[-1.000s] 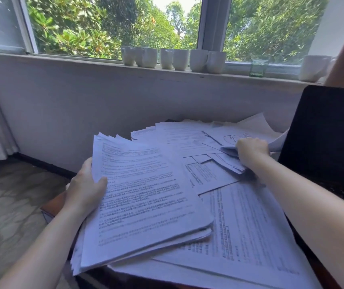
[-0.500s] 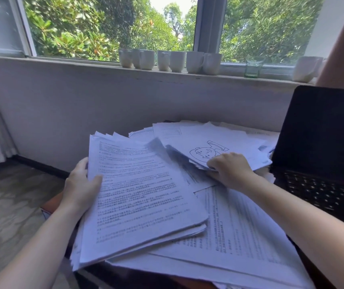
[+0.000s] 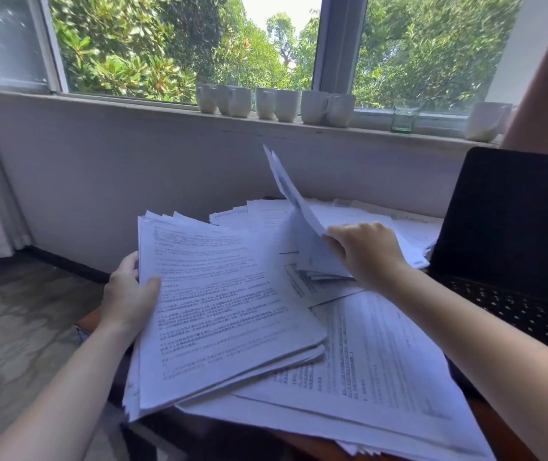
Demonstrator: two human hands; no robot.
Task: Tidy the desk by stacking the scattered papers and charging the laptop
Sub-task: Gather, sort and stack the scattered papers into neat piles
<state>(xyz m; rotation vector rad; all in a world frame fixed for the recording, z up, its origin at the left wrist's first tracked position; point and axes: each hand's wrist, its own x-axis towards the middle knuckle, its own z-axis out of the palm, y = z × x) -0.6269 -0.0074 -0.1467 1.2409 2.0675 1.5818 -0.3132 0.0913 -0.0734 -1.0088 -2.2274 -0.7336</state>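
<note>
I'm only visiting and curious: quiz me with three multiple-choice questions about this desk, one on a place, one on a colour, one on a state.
1. Where is the laptop relative to the loose papers? A) left B) right C) underneath
2. What colour is the small glass on the windowsill? A) red B) green C) black
3. The sheets in the right hand are: A) raised in the air B) lying flat C) crumpled into a ball

Answers: 1 B, it stands open to their right. 2 B, it looks green-tinted beside the white mugs. 3 A, the right hand pinches them upright above the loose papers.
</note>
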